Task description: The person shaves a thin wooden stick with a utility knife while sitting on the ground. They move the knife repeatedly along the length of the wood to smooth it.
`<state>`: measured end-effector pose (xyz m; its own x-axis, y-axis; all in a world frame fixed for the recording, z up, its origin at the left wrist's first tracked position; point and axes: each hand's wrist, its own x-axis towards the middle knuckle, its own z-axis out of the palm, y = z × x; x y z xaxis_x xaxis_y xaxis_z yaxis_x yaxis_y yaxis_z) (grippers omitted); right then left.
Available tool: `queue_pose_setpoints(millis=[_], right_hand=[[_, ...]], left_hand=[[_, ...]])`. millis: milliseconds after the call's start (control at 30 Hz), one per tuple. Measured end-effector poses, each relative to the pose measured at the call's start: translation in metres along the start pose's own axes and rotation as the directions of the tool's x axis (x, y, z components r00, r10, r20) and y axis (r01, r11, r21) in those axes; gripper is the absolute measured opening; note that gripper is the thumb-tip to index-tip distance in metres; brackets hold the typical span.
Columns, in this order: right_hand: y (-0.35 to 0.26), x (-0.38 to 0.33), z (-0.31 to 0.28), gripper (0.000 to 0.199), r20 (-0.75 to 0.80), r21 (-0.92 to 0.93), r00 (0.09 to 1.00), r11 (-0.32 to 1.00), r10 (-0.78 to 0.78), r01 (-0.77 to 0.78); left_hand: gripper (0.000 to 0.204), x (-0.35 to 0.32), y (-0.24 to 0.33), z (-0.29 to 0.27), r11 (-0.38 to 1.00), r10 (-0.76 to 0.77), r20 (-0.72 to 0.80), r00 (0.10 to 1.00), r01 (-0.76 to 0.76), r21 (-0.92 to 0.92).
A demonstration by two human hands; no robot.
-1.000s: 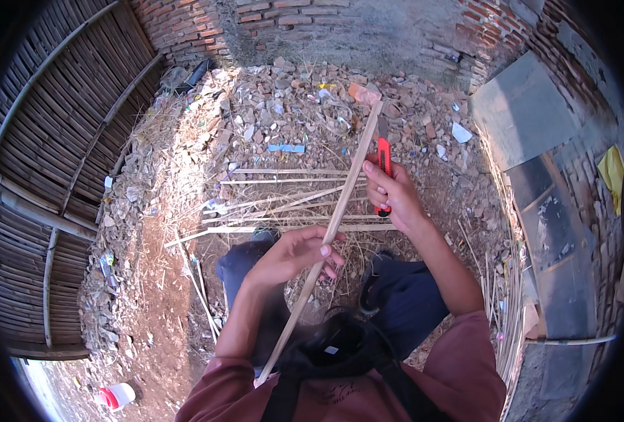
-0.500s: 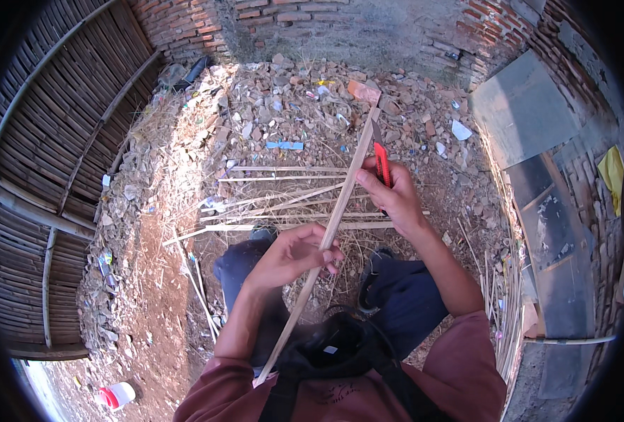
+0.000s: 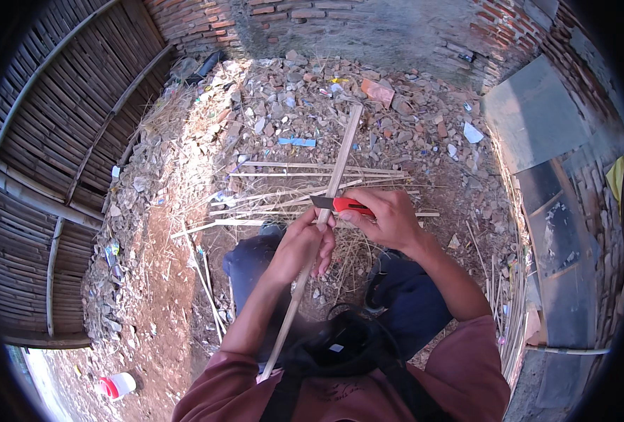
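Observation:
A long, flat bamboo strip (image 3: pixel 345 149) slants from my lap up and away over the ground. My left hand (image 3: pixel 301 247) is closed round it near its middle. In my right hand (image 3: pixel 388 218) is a red utility knife (image 3: pixel 353 205). Its dark blade lies across the strip just above my left fingers, pointing left. Whether the edge has bitten into the strip cannot be made out. Beyond my hands, several thin bamboo strips (image 3: pixel 269 174) lie crosswise on the ground, with fine shavings among them.
Rubble (image 3: pixel 305 95) covers the ground up to a brick wall (image 3: pixel 368 32). A bamboo-slat wall (image 3: pixel 44 133) stands at left. Dark panels (image 3: pixel 555 228) lean at right, with long strips (image 3: pixel 512 330) below. A white container with a red lid (image 3: pixel 118 386) lies at lower left.
The knife has come down the strip toward my left hand and turned from pointing up to lying across it. My left hand has moved slightly up and closed more firmly round the strip.

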<state>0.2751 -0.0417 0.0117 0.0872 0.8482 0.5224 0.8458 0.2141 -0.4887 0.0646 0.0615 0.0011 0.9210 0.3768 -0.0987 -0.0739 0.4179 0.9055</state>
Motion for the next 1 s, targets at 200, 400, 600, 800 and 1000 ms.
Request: queue_pose_setpoints(millis=[200,400,600,800,1000], right_hand=[[-0.007,-0.001,0.013,0.032,-0.02,-0.06,0.999,0.998,-0.036,0.035],[-0.006,-0.005,0.023,0.032,-0.04,-0.017,0.997,0.997,-0.073,0.073],[-0.006,-0.005,0.025,0.027,-0.004,-0.052,0.998,0.997,-0.057,0.057],[-0.008,-0.006,0.027,0.027,-0.033,-0.039,0.997,0.997,-0.068,0.067],[-0.014,-0.004,0.027,0.026,-0.044,-0.007,0.998,0.999,-0.036,0.035]], left_hand=[[0.021,-0.002,-0.002,-0.001,1.0,-0.004,-0.084,0.996,0.002,-0.02],[0.026,-0.001,-0.005,-0.001,0.966,0.1,-0.178,0.979,-0.053,0.252],[0.024,0.001,-0.018,-0.006,0.891,0.253,-0.24,0.937,-0.129,0.435],[0.021,0.002,-0.016,-0.006,0.84,0.24,-0.235,0.942,-0.08,0.537],[0.024,0.0,-0.01,-0.004,0.851,0.212,-0.245,0.946,-0.055,0.522]])
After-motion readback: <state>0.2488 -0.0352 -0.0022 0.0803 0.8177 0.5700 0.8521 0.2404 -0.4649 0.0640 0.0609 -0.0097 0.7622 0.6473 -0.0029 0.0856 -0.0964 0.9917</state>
